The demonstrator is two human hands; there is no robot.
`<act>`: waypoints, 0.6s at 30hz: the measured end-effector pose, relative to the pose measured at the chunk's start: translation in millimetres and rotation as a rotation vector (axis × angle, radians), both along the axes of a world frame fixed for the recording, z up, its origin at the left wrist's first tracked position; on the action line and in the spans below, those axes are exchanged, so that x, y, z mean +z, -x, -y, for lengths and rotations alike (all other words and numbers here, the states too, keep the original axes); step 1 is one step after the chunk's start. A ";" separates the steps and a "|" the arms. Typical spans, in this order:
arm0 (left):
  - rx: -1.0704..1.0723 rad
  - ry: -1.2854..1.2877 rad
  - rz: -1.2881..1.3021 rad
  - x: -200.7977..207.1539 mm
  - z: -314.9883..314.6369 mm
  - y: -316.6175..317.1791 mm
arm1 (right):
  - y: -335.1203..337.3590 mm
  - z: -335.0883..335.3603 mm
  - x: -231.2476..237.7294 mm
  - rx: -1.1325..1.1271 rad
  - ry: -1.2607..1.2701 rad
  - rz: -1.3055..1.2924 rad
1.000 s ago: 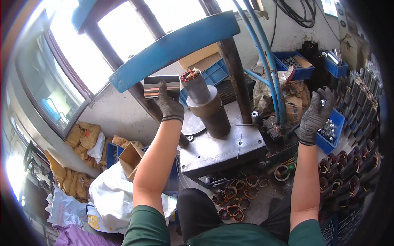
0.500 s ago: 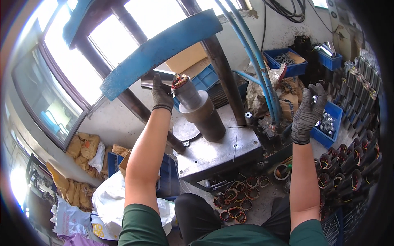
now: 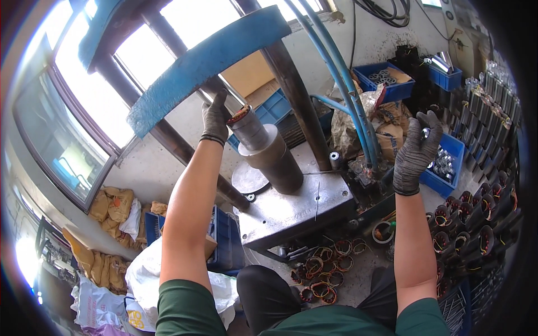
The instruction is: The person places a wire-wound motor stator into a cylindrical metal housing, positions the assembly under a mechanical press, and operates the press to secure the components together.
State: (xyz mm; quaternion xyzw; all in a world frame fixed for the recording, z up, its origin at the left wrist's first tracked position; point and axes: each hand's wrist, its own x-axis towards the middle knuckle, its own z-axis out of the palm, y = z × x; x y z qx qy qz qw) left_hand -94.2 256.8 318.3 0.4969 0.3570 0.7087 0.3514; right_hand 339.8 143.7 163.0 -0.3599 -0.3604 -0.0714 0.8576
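My gloved left hand (image 3: 214, 120) is closed round a shiny metal tube (image 3: 235, 93), partly hidden by its fingers. The tube is beside the upper end of a motor stator (image 3: 250, 133) with reddish windings at its top; whether they touch I cannot tell. The stator stands on a thick dark steel cylinder (image 3: 280, 168), which rests on the press's metal bed (image 3: 286, 215). A curved blue press plate (image 3: 207, 67) hangs above. At the right, my gloved right hand (image 3: 416, 151) is raised with fingers curled round a small shiny metal piece (image 3: 426, 133).
Steel columns (image 3: 297, 106) flank the work. Blue hoses (image 3: 344, 92) run down beside it. Blue bins hold metal rings (image 3: 384, 77) and shiny parts (image 3: 445, 166). Stacked stators (image 3: 462, 241) fill the right side. Wound copper coils (image 3: 319, 271) lie on the floor by my feet.
The shiny tube has tilted from lying nearly sideways to a steeper angle by the stator's top. My left hand has turned with it. My right hand stays curled in about the same place.
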 end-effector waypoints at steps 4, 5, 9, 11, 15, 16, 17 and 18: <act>0.097 0.018 -0.152 12.9 5.9 -1.5 | 3.6 2.6 1.3 0.020 -0.017 -0.014; 0.101 -0.008 -0.174 11.5 7.1 1.9 | 6.0 2.6 1.8 0.028 -0.019 -0.013; 0.073 -0.055 -0.215 0.8 6.7 -3.7 | 2.3 5.0 -1.4 0.016 -0.061 -0.056; 0.091 -0.056 -0.223 -3.5 4.6 0.2 | 3.5 6.2 -2.4 0.004 -0.070 -0.049; 0.107 -0.109 -0.206 -12.6 6.2 -4.3 | 2.0 5.2 -6.5 0.016 -0.092 -0.052; 0.109 -0.139 -0.190 -14.8 6.1 -5.6 | -0.5 5.0 -7.6 0.015 -0.101 -0.045; 0.139 -0.129 -0.209 -15.5 4.7 -7.7 | -2.9 6.6 -7.1 0.016 -0.100 -0.039; 0.128 -0.165 -0.188 -17.6 3.7 -7.3 | -2.1 9.4 -5.5 0.038 -0.101 -0.052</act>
